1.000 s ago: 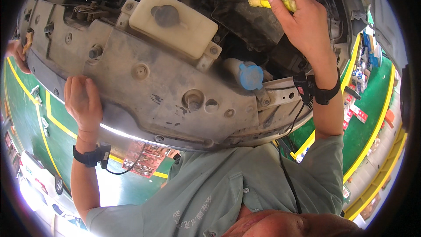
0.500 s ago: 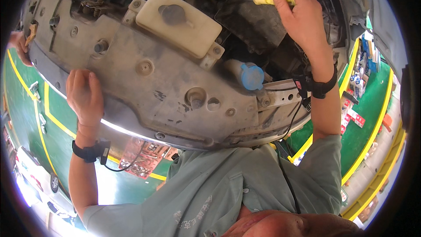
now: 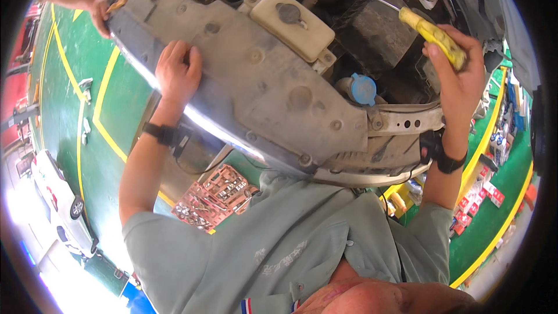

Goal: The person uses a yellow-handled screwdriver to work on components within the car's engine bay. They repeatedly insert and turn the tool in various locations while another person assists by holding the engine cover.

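Observation:
My right hand [image 3: 462, 75] is closed around the yellow handle of a screwdriver [image 3: 427, 30]. Its thin metal shaft points up and to the left over the engine bay, with the tip touching nothing that I can make out. My left hand [image 3: 179, 75] rests on the front edge of the dusty grey radiator cover panel [image 3: 267, 90], fingers loosely bent and thumb apart, holding nothing visible. Between the hands lie a cream-coloured fluid tank [image 3: 296, 26] with a dark cap and a filler neck with a blue cap [image 3: 363, 89].
Another person's hand [image 3: 100, 14] touches the panel's far left end, beside a small orange-brown piece [image 3: 118, 2]. A red tool case [image 3: 215, 197] with several tools lies below the bumper. Boxes [image 3: 474, 203] line the right side. A white car [image 3: 61, 197] stands at far left.
The view has shifted, so the car front sits differently in the picture. My right hand has turned the screwdriver, whose shaft now shows. My left hand stays at the panel's edge.

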{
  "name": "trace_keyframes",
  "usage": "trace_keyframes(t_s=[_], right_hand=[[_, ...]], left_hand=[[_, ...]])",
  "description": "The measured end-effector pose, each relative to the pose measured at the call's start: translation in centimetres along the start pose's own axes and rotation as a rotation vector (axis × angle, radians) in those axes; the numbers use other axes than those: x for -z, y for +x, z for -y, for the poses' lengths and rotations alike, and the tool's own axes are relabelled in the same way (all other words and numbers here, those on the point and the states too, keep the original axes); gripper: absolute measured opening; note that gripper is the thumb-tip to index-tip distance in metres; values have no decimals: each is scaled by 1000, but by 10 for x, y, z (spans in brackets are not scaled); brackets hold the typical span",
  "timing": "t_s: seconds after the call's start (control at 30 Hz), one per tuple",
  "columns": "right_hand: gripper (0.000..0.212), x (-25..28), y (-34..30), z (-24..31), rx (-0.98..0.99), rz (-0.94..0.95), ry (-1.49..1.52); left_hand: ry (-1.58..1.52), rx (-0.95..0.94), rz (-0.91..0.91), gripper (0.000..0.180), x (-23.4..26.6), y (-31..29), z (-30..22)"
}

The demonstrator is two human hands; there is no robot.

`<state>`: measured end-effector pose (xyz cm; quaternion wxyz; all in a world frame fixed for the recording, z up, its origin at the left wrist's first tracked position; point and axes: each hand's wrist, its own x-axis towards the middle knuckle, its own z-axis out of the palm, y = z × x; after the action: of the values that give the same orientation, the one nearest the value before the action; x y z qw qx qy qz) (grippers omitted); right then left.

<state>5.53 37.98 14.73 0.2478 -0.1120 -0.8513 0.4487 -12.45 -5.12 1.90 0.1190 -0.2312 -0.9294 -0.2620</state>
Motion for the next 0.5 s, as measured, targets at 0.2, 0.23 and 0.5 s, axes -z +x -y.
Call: trace_keyframes(t_s=[0.2, 0.23, 0.5], right_hand=[[39, -73, -103, 25, 269, 161, 123], [40, -85, -117, 26, 310, 185, 84], [39, -126, -171, 30, 181, 402, -94]], left_hand=[[-61, 69, -123, 18, -10, -9, 14], [-58, 71, -148, 19, -8, -8, 16], [40, 47, -211, 23, -14, -2, 20]])
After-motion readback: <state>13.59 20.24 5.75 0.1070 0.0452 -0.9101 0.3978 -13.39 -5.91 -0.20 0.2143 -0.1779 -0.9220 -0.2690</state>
